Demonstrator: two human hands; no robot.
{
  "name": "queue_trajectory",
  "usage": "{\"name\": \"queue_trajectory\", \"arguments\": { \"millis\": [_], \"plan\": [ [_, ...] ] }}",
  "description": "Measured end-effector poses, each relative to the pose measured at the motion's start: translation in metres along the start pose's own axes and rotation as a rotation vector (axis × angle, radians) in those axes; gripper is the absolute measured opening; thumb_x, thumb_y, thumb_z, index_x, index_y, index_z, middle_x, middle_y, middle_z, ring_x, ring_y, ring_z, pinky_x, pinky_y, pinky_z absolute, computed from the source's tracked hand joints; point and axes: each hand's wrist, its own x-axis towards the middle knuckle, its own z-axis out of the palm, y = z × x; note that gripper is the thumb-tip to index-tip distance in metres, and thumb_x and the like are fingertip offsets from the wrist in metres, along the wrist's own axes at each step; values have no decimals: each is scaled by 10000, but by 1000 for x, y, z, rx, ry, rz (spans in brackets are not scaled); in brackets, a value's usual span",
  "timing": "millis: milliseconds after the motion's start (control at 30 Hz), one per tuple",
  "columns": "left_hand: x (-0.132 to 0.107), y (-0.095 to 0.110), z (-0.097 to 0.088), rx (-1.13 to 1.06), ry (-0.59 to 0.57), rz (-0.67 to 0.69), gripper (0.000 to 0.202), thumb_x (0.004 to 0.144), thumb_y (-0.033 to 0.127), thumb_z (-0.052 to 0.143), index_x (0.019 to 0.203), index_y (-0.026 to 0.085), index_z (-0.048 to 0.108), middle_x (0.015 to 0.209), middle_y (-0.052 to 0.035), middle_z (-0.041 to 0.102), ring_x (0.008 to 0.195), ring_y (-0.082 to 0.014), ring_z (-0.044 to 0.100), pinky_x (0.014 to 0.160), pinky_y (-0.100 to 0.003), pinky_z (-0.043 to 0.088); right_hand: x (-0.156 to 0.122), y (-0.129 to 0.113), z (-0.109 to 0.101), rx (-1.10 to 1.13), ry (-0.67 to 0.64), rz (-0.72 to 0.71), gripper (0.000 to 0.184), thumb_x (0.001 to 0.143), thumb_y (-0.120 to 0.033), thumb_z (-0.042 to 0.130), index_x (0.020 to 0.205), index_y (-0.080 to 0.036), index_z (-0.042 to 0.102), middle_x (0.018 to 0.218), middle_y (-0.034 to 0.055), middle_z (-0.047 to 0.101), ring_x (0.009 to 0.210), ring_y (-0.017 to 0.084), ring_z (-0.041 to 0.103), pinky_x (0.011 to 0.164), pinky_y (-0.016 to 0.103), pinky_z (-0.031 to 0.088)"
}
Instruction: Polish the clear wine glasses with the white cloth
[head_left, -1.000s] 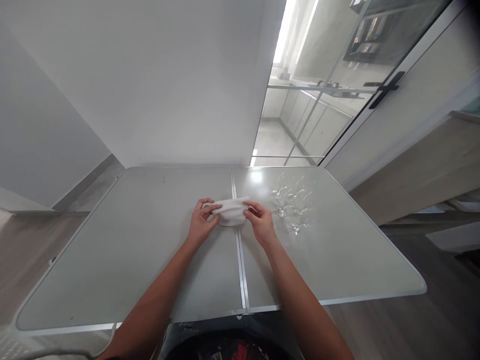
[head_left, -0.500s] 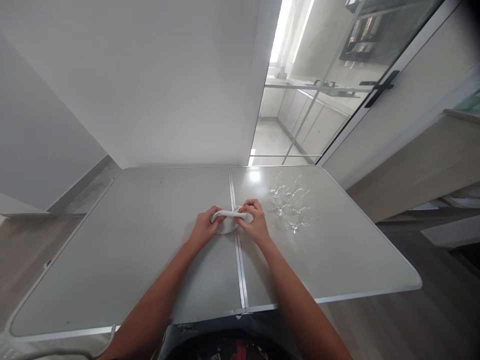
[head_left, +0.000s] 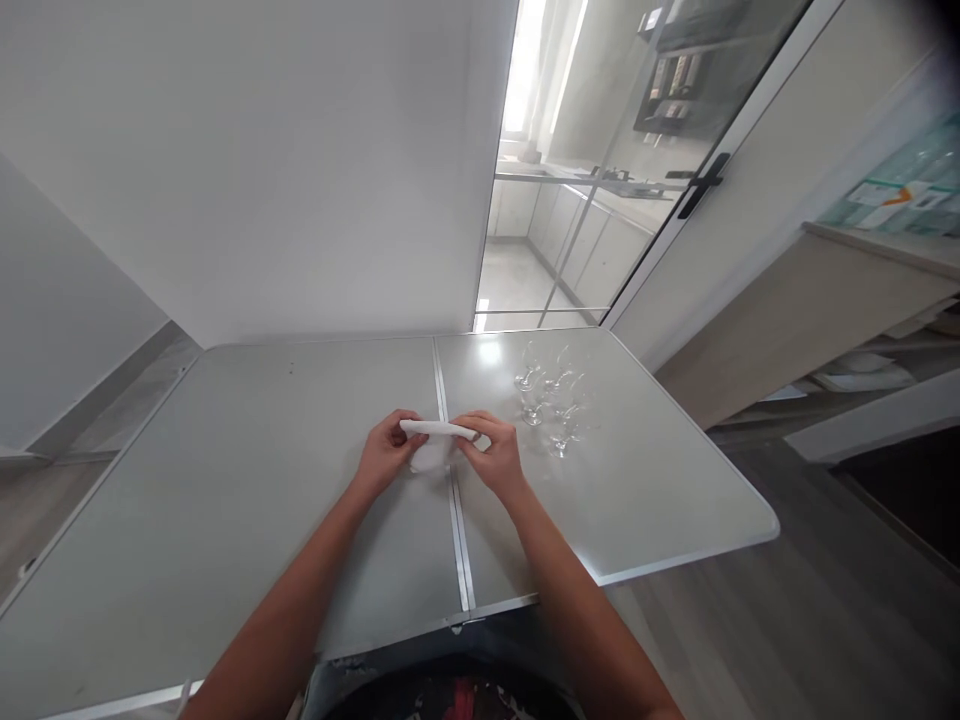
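Both my hands hold a folded white cloth above the table's centre seam. My left hand pinches its left end, thumb in front and fingers behind. At the right end, my right hand grips it between thumb and fingers. The top edge forms a thick, nearly level roll, and a white part hangs below it towards the tabletop. Whether that lower part touches the table, I cannot tell. To the right of my right hand stand several small clear glasses, their shapes hard to make out.
A pale grey folding table with a metal rim and seam lies under my hands. A white wall rises behind it. Further right are a glass-paned door with a black handle and a wooden shelf unit with bottles on top.
The view has swung to the right, so the scene sits further left. The cloth, curled at its ends before, now lies straighter and flatter between my hands.
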Motion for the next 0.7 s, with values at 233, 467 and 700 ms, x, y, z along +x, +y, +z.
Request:
{"name": "queue_trajectory", "arguments": {
  "millis": [233, 467, 700],
  "plan": [
    [1, 2, -6, 142, -74, -2, 465, 676, 464, 818, 1073, 256, 694, 1188, -87, 675, 1019, -272, 654, 722, -308, 537, -57, -5, -47, 434, 224, 137, 188, 716, -134, 550, 634, -251, 671, 833, 43, 685, 903, 254, 639, 863, 410, 464],
    [13, -5, 76, 181, -59, 90, 216, 824, 422, 703, 916, 231, 662, 951, -52, 683, 830, -214, 659, 698, -332, 514, -86, 37, -134, -150, 473, 495, 261, 794, -415, 569, 848, -213, 725, 669, 31, 633, 589, 207, 533, 609, 338, 396],
    [71, -15, 190, 115, -2, 206, 980, 519, 305, 959, 1357, 186, 463, 1360, -221, 532, 1142, -357, 591, 932, -508, 474, -59, 68, -143, -698, 332, 670, 738, 704, -602, 714, 1289, -156, 658, 887, 103, 763, 924, 331, 678, 810, 392, 466]
  ]
}}
